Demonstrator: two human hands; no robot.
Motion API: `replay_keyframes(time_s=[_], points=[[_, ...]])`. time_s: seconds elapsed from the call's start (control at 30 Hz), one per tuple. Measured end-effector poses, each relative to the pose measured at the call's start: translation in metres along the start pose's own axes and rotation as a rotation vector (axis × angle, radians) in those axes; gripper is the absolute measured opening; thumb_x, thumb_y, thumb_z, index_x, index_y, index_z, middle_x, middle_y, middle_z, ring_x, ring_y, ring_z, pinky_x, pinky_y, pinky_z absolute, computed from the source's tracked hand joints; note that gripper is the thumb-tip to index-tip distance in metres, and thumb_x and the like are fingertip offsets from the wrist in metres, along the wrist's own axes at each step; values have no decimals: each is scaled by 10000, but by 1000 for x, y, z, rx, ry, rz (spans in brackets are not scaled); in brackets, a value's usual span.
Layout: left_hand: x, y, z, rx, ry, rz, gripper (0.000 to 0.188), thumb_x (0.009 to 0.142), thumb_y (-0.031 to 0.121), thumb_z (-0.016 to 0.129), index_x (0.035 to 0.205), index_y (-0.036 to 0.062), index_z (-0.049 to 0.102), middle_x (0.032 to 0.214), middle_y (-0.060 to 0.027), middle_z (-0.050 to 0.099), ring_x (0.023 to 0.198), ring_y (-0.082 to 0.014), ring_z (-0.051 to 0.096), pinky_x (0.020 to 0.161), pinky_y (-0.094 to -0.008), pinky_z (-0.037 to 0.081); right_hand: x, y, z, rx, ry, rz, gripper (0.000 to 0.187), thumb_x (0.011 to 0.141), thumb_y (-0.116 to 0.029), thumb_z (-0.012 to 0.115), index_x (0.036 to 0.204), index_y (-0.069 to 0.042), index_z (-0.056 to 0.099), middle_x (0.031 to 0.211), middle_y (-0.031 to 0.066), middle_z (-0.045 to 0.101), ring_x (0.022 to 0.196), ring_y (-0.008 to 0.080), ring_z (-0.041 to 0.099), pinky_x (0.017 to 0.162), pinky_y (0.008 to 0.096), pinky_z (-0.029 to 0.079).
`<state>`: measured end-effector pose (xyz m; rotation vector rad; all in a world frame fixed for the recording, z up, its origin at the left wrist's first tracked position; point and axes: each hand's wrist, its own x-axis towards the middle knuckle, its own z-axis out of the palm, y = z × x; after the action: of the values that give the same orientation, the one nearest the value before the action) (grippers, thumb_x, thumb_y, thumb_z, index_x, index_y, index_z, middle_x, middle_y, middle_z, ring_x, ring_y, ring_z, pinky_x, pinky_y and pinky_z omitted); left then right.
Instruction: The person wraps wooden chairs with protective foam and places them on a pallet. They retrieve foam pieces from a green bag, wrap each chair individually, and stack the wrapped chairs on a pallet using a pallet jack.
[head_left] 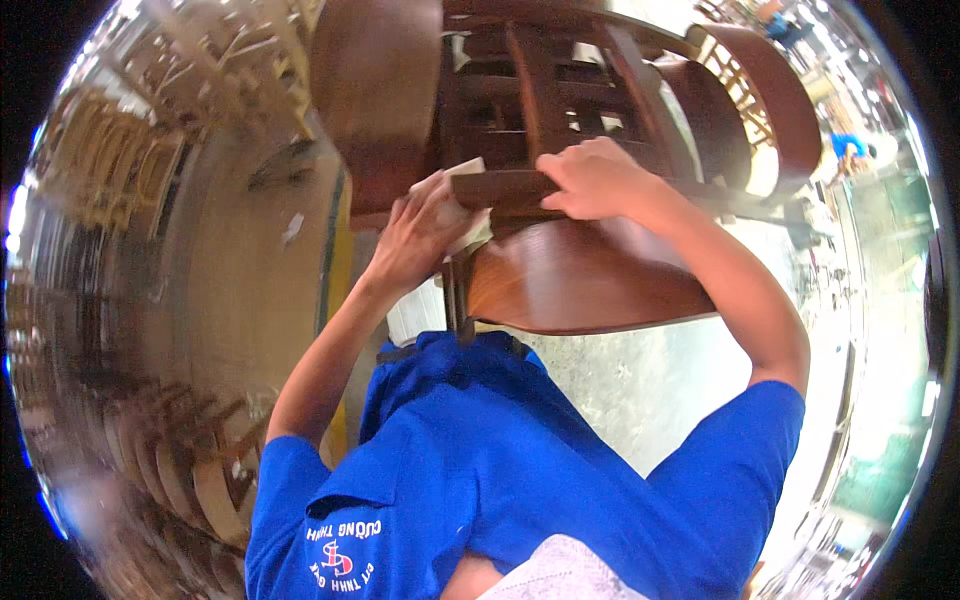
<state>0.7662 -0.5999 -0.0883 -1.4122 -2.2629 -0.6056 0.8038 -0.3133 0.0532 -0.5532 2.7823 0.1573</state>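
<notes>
A dark brown wooden chair (590, 275) lies tipped in front of my body, its glossy curved panel turned toward me. My left hand (412, 235) presses a pale beige folded sheet (474, 232) around the near end of a dark wooden rail (500, 188). Whether the sheet is cloth or sandpaper I cannot tell. Farther along the same rail, the fingers of my right hand (600, 178) are closed on it from above. Slats (535, 90) and another broad brown panel (375, 90) show beyond my hands.
More brown chairs (775, 100) stand close together at the far right. Pale unfinished chair frames (115, 165) are stacked at the left, with brown curved parts (170, 460) below them. A person in blue (850, 147) is in the right background. Grey floor (620, 385) shows under the chair.
</notes>
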Motion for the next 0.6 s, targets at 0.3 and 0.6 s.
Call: replay_keyframes(time_s=[0.3,0.6], points=[[11,16,19,-154,35,-81,506,885,185,751,1349,377,689,1532,-120,523,1430,-355,466,1137,-531,341,-3,19,18,157,32,-35,428,892,-348,751,1101,0,617,906,226,739,932,426,729,834,535,561],[30,35,8,-276,-13,-183,506,753,180,857,1241,275,765,1479,-153,539,1440,-377,440,1141,-518,316,13,37,23,132,-27,-167,334,729,-192,773,971,2,649,858,220,722,873,421,724,789,517,579]])
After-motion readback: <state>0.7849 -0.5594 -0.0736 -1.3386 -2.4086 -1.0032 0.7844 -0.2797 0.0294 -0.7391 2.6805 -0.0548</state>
